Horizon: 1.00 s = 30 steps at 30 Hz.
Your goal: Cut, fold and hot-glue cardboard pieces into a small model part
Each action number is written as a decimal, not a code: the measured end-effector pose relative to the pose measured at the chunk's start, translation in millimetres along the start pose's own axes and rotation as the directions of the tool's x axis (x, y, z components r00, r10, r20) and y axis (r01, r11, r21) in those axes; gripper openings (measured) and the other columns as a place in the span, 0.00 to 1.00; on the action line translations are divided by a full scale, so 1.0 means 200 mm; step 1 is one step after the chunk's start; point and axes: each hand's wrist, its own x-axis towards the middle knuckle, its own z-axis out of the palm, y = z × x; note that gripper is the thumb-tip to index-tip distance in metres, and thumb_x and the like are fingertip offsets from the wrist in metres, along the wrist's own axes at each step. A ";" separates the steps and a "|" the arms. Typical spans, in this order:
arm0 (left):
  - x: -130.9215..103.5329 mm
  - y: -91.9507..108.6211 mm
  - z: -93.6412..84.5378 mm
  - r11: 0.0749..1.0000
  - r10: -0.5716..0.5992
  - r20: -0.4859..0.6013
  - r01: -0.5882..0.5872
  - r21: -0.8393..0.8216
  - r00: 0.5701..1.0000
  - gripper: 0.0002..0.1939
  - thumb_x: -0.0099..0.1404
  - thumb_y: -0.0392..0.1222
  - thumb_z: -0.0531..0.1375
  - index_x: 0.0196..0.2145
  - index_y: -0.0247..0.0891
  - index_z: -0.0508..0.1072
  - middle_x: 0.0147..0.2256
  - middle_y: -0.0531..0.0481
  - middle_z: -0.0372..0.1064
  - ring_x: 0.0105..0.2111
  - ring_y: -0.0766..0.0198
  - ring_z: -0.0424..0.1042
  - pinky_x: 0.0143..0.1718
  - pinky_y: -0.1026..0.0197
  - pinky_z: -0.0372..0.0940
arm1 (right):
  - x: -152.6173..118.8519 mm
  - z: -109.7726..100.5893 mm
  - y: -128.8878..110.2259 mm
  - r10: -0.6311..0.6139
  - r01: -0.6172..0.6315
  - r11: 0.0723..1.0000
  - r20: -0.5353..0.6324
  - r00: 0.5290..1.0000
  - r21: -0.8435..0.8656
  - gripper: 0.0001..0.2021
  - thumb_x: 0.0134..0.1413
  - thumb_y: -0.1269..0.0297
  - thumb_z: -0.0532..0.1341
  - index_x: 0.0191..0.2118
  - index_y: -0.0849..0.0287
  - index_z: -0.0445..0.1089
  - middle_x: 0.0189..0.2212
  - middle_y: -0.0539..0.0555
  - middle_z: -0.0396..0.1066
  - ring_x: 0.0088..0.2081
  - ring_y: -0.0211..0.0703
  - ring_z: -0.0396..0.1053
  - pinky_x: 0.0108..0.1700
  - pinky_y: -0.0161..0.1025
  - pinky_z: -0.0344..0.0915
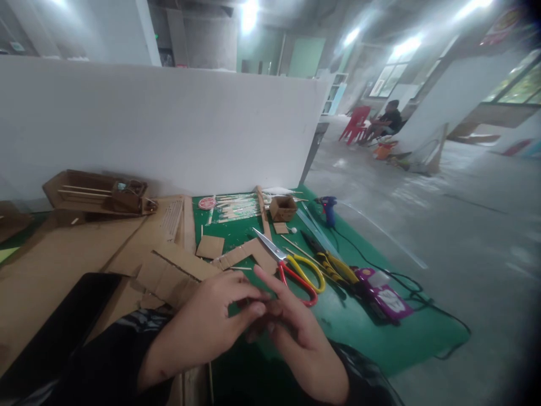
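My left hand point(211, 316) and my right hand point(300, 338) meet in front of me, over the near edge of the green table. The thumb and fingers of my left hand close together against the fingers of my right hand. Anything pinched there is too small or hidden to make out. On my right hand the index finger is stretched out and the thumb stands apart, with no object visible in it. Just beyond my hands lie scissors point(279, 256) with one red and one yellow handle. Cut cardboard pieces point(239, 254) lie beside them.
Black-and-yellow pliers point(333, 265), a purple-and-white object point(384, 296) and a blue glue gun point(328, 210) with a cord lie right. Wooden sticks point(239, 207) and a small cardboard box point(283, 208) are behind. A cardboard model point(97, 194), cardboard sheets and a black slab point(63, 327) occupy the left.
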 end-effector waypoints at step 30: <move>-0.01 -0.02 -0.03 0.980 -0.086 -0.053 0.094 0.176 0.995 0.12 0.73 0.46 0.48 0.36 0.41 0.67 0.34 0.53 0.69 0.35 0.61 0.67 0.36 0.60 0.57 | 0.04 -0.05 0.18 -0.210 0.280 0.942 -0.322 0.923 0.187 0.16 0.64 0.67 0.57 0.56 0.49 0.67 0.41 0.54 0.78 0.28 0.42 0.75 0.31 0.41 0.73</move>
